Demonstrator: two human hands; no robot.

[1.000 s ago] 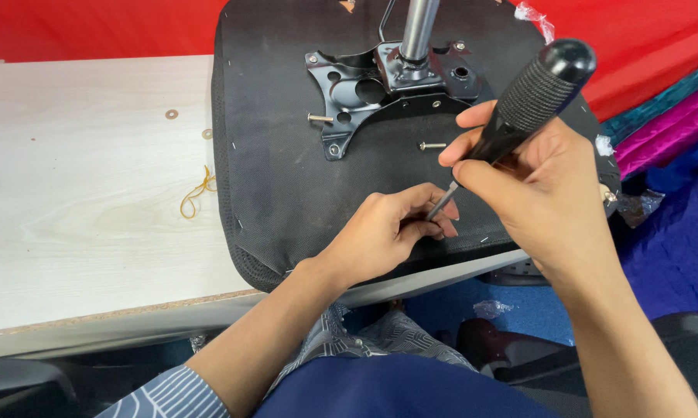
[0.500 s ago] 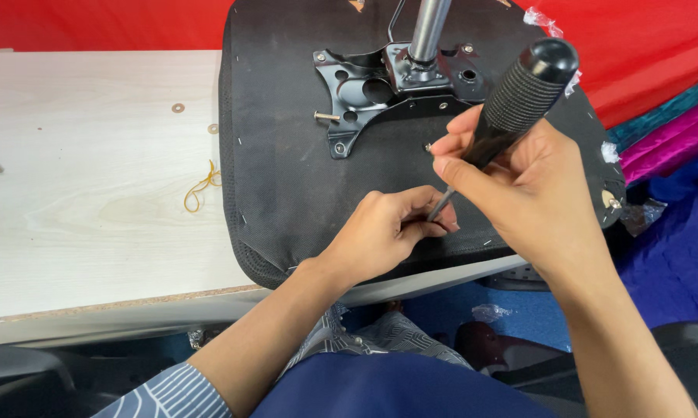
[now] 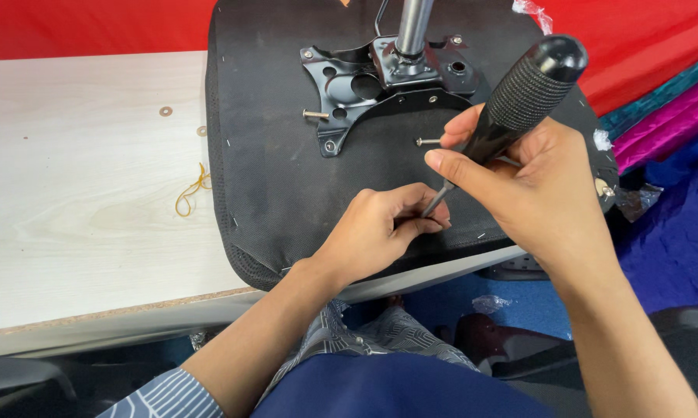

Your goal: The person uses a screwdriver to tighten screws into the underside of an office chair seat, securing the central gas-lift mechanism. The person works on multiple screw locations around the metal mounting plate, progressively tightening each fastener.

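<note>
Two hands: both of yours work over the black seat (image 3: 287, 186), which lies upside down at the bench (image 3: 78, 232) edge.
Bench, far left: two small washers (image 3: 165, 111) and a yellow band (image 3: 192, 190) lie loose, well apart from your hands.
Plate: the black metal plate (image 3: 364, 89) with its steel column (image 3: 412, 27) sits on the seat, beyond both hands; one bolt (image 3: 315, 114) lies at its left edge.
Left hand (image 3: 380, 232): fingers pressed together, pinching at the screwdriver's tip against the seat; what they pinch there is hidden.
Second bolt (image 3: 426, 142): lies loose on the seat, just left of your right fingers.
Screwdriver (image 3: 504, 116): long axis slanted, tip down and left at your left fingertips, knob up and right.
Right hand (image 3: 542, 193): fingers curled tight round the black ribbed handle.
Key relation: the tip lies right at your left fingers, the nearer hand; the handle leans away toward the red cloth (image 3: 635, 39).
</note>
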